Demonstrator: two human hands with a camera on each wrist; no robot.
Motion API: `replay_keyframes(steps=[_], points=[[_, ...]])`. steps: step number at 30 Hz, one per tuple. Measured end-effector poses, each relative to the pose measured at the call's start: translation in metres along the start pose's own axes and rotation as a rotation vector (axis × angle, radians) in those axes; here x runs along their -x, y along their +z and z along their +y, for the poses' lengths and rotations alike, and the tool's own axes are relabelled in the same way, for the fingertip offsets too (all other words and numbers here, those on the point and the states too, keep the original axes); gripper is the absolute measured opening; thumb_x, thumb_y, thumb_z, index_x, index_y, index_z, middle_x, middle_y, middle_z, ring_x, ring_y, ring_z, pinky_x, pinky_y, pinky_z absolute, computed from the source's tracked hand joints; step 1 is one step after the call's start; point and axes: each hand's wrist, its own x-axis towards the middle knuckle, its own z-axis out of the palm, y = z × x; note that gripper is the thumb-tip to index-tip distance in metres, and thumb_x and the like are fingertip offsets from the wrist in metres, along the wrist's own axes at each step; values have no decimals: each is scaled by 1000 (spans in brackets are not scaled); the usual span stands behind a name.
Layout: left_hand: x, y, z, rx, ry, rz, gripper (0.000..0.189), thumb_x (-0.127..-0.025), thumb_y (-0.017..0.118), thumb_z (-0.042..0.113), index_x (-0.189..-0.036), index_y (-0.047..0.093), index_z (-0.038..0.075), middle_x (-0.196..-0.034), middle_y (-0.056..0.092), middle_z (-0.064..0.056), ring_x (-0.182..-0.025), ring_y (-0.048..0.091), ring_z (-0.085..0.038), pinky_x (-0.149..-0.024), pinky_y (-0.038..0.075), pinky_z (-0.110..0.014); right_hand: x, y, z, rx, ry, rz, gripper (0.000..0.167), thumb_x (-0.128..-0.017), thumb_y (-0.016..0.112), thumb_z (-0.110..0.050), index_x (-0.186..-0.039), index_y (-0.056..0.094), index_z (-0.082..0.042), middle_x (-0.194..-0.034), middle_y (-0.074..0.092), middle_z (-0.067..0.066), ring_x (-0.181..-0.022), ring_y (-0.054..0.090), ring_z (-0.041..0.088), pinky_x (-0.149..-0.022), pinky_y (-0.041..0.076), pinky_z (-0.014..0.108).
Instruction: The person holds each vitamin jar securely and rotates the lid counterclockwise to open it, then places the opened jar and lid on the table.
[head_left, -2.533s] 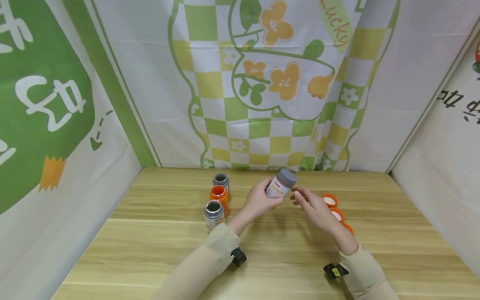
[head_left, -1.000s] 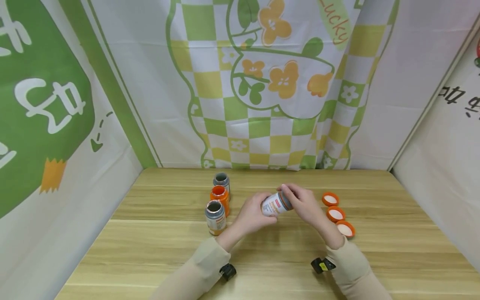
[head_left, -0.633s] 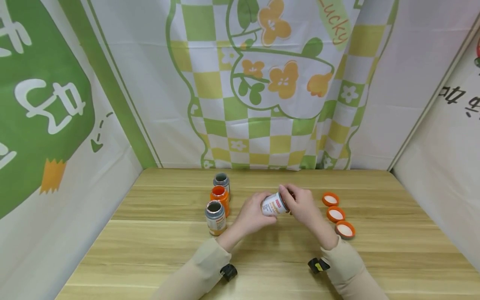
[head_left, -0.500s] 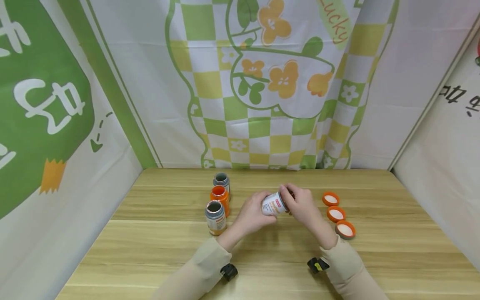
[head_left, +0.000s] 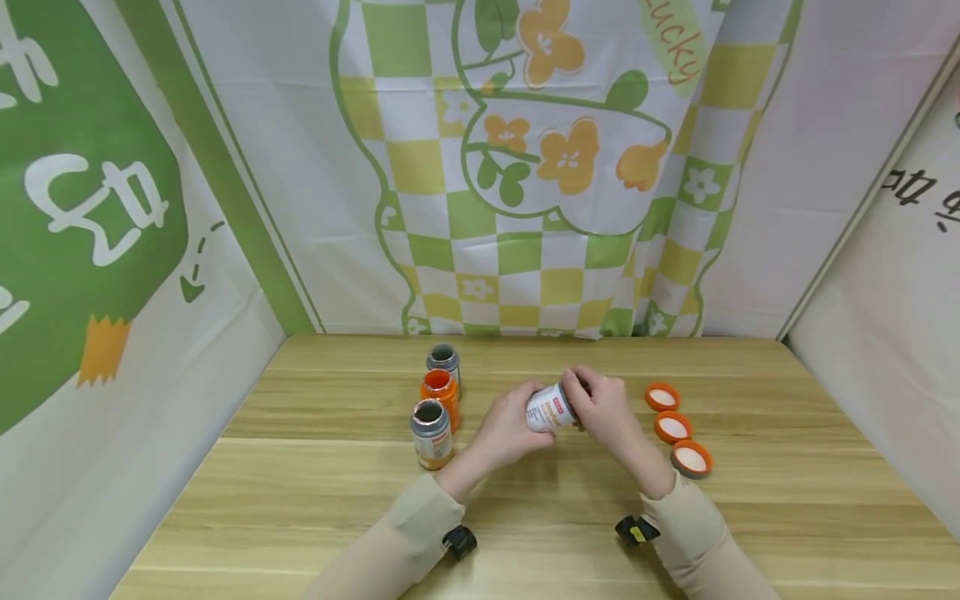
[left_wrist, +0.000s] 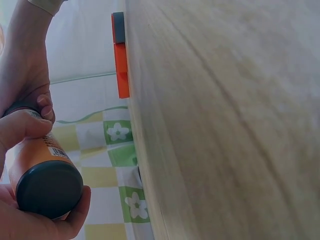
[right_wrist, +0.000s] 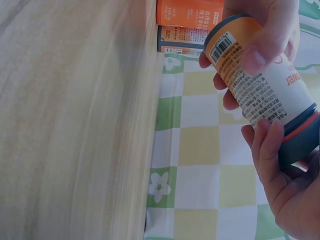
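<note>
My left hand [head_left: 504, 427] grips the body of a white, orange and grey supplement bottle [head_left: 550, 408], held tilted above the table. Fingers of my right hand [head_left: 611, 414] are curled round its grey cap [right_wrist: 301, 142], which sits on the bottle with an orange ring under it. The cap is mostly hidden in the head view. In the left wrist view the bottle's dark base [left_wrist: 49, 189] faces the camera. Left of the hands stand three uncapped bottles: a front grey-necked one [head_left: 432, 446], an orange one [head_left: 451, 408] and a back grey-necked one [head_left: 444, 359].
Three caps lie with their white insides up in a slanting row on the right: a far cap [head_left: 663, 397], a middle cap [head_left: 673, 427] and a near cap [head_left: 692, 459]. A patterned curtain [head_left: 517, 283] hangs behind the wooden table [head_left: 300, 492].
My right hand came from beside the bottle onto its cap, and its grip on the cap shifted slightly. The bottle was lowered and tilted further right, then stayed nearly still.
</note>
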Motion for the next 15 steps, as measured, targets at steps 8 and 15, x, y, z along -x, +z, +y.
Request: replay_keyframes(steps=[8,15], points=[[0,1,2,-30,3,-3,51,-64,79,13,-111,61,7,-91,65,-3,-72,54,-9,-62,45,-21,1,0,2,4,-43,53,30,-98,46,-27,-80,64,-12,-55,57,4,-36,50,9,-34,43,27],[1,0,1,-51,39,-17,47,-64,79,14,-108,62,7,-86,65,-2,-67,53,-7,-58,44,-20,2,-1,4,32,-94,64,30,-98,46,-24,-78,64,-12,-53,56,1,-34,47,5,-32,41,25]])
